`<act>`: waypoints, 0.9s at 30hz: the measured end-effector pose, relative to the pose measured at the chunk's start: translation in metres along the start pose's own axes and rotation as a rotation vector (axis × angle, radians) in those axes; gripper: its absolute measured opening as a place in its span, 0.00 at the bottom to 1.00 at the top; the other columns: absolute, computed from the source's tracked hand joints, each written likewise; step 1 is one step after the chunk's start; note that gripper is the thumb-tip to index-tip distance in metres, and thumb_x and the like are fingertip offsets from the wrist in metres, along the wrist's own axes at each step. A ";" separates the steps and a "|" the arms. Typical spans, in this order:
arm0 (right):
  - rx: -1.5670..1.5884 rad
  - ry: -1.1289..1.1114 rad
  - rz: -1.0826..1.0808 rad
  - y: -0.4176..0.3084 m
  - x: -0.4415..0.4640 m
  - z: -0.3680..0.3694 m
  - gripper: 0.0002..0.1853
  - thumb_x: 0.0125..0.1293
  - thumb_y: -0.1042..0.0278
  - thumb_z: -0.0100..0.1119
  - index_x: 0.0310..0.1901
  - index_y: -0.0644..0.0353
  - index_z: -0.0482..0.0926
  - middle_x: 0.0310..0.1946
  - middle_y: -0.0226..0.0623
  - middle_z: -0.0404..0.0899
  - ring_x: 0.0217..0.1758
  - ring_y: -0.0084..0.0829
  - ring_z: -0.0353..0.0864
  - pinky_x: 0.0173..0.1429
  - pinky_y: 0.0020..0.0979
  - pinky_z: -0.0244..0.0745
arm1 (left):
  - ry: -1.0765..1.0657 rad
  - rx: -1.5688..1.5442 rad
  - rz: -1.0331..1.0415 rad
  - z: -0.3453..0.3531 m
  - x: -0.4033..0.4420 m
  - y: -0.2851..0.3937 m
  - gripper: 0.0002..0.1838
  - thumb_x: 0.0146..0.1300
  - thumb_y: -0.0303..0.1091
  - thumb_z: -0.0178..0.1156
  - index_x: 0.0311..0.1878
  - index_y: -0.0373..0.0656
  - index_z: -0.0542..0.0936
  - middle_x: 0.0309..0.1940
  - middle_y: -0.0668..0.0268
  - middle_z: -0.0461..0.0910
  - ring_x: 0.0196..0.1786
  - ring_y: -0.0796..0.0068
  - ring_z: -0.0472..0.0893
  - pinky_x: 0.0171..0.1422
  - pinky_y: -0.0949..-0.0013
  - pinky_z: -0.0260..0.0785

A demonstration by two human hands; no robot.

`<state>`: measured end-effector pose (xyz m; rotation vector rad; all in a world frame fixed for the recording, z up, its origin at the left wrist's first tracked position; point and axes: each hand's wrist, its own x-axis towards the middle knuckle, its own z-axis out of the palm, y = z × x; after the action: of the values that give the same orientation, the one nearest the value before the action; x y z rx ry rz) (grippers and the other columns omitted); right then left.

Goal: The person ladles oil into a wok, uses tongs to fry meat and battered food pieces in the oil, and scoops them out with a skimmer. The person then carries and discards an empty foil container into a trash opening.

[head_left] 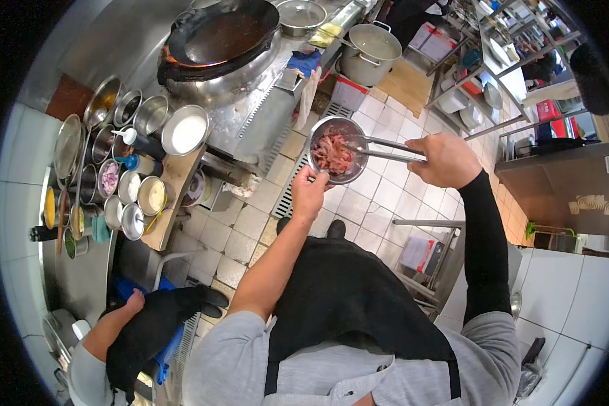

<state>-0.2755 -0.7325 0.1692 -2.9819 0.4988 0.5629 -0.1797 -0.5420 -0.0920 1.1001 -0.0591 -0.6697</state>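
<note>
In front of me my left hand (308, 192) grips the near rim of a round metal bowl (351, 177). Strips of raw pinkish meat (333, 151) lie inside it. My right hand (446, 160) is closed around the handles of metal tongs (386, 150). The tips of the tongs reach into the bowl beside the meat. The bowl is held up in the air above the tiled floor.
To the upper left a large black wok (223, 37) sits on a stove. Several metal bowls of ingredients, among them chopped onion (108, 177), crowd the left counter. A tall pot (371, 57) stands farther off. Another person (149, 331) is at lower left; steel shelving (480, 95) is at right.
</note>
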 end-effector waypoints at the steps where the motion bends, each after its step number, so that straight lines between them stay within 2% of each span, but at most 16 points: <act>1: -0.015 0.004 -0.017 0.000 0.003 0.003 0.20 0.53 0.60 0.63 0.49 0.55 0.83 0.29 0.50 0.82 0.36 0.49 0.81 0.43 0.44 0.76 | -0.003 0.000 0.013 0.000 0.000 0.001 0.10 0.58 0.22 0.58 0.26 0.41 0.66 0.29 0.63 0.77 0.31 0.77 0.80 0.36 0.70 0.82; 3: -0.042 0.011 -0.041 0.001 0.007 0.013 0.21 0.54 0.59 0.63 0.50 0.55 0.82 0.29 0.51 0.82 0.37 0.50 0.82 0.45 0.43 0.76 | -0.019 0.001 0.034 0.001 -0.002 0.003 0.10 0.57 0.22 0.59 0.26 0.40 0.66 0.29 0.63 0.77 0.31 0.77 0.80 0.36 0.69 0.82; 6: 0.078 0.112 0.029 0.008 0.010 0.024 0.20 0.54 0.59 0.62 0.50 0.55 0.82 0.30 0.51 0.82 0.38 0.50 0.82 0.46 0.44 0.76 | -0.021 0.008 0.016 0.002 -0.003 0.003 0.10 0.58 0.22 0.58 0.27 0.40 0.67 0.30 0.63 0.77 0.31 0.77 0.80 0.37 0.69 0.82; 9: -0.040 -0.091 -0.015 0.005 0.009 0.022 0.21 0.54 0.59 0.63 0.50 0.55 0.82 0.31 0.52 0.82 0.38 0.50 0.82 0.46 0.43 0.76 | -0.006 -0.006 0.003 0.005 -0.004 0.007 0.10 0.58 0.22 0.58 0.27 0.40 0.67 0.31 0.63 0.77 0.32 0.76 0.80 0.37 0.69 0.82; 12: 0.112 -0.043 -0.007 0.005 0.002 0.013 0.20 0.54 0.59 0.63 0.49 0.55 0.83 0.31 0.52 0.82 0.39 0.49 0.82 0.46 0.43 0.76 | 0.008 -0.038 -0.028 0.002 -0.001 0.005 0.10 0.59 0.22 0.58 0.27 0.40 0.67 0.32 0.63 0.77 0.32 0.76 0.81 0.37 0.69 0.82; 13: 0.106 0.016 -0.002 0.011 0.002 0.020 0.20 0.54 0.59 0.63 0.49 0.55 0.83 0.30 0.52 0.82 0.39 0.49 0.82 0.46 0.43 0.76 | 0.006 -0.036 -0.032 0.002 -0.001 0.005 0.10 0.60 0.22 0.58 0.27 0.40 0.67 0.32 0.63 0.77 0.32 0.76 0.81 0.37 0.69 0.82; 16: 0.007 -0.045 -0.023 0.009 -0.001 0.016 0.20 0.54 0.59 0.63 0.49 0.55 0.83 0.30 0.52 0.82 0.39 0.49 0.82 0.46 0.44 0.76 | -0.004 -0.012 -0.029 0.000 0.002 0.006 0.10 0.60 0.22 0.58 0.27 0.40 0.66 0.32 0.62 0.77 0.33 0.75 0.81 0.38 0.69 0.82; 19: 0.058 0.039 0.003 0.004 0.001 0.019 0.15 0.55 0.58 0.59 0.43 0.54 0.83 0.30 0.48 0.82 0.39 0.49 0.82 0.46 0.46 0.77 | -0.007 0.025 -0.007 0.002 0.002 0.001 0.10 0.59 0.22 0.58 0.27 0.40 0.66 0.32 0.62 0.77 0.33 0.76 0.80 0.37 0.70 0.82; 23: 0.007 -0.011 -0.018 -0.001 0.014 0.036 0.13 0.55 0.60 0.59 0.40 0.54 0.83 0.29 0.48 0.82 0.37 0.49 0.82 0.44 0.46 0.77 | -0.009 0.081 0.012 0.003 0.004 -0.002 0.10 0.59 0.22 0.58 0.26 0.40 0.66 0.32 0.61 0.78 0.32 0.76 0.80 0.36 0.71 0.81; 27: 0.071 0.099 -0.027 0.003 -0.002 0.020 0.15 0.55 0.62 0.60 0.44 0.54 0.83 0.28 0.48 0.81 0.36 0.49 0.81 0.42 0.45 0.76 | -0.004 0.014 0.046 0.001 0.002 0.004 0.09 0.59 0.22 0.57 0.27 0.41 0.66 0.32 0.62 0.78 0.32 0.77 0.80 0.35 0.71 0.81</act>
<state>-0.2853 -0.7317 0.1513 -2.9545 0.4749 0.3879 -0.1763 -0.5434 -0.0885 1.1082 -0.0924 -0.6309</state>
